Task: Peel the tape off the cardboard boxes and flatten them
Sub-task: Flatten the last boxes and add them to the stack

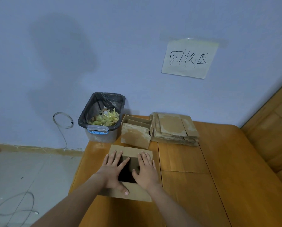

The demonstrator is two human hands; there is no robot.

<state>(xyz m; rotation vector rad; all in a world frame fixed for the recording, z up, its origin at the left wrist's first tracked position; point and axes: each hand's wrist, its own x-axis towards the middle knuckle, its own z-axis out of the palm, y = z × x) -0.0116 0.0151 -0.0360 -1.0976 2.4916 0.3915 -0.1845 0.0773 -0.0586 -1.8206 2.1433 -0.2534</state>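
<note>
**Inspector A:** Box under both hands lay near the left edge of the wooden table, its top open, flaps spread outward and a dark hollow showing in the middle. We noted the left hand flat on the left flap, fingers spread and unclenched, thumb reaching down over the near flap. The right hand lay likewise palm-down on the right flap, fingers extended, gripping nothing.

**Inspector B:** Agreed. We saw no tape on that box from this angle. Just behind it stood a second box, upright and open, with torn pale patches on its front face. Touching its right side we recorded a stack of flattened cardboard, several sheets deep, close to the wall.

**Inspector A:** To the left of the second box stood a bin lined with a dark bag, beside the table's far corner; it held yellowish strips, which we took for peeled tape. Above the stack, a paper sign with handwritten characters was fixed to the wall.

**Inspector B:** We also logged loose cable on the floor, well apart from the work.
</note>
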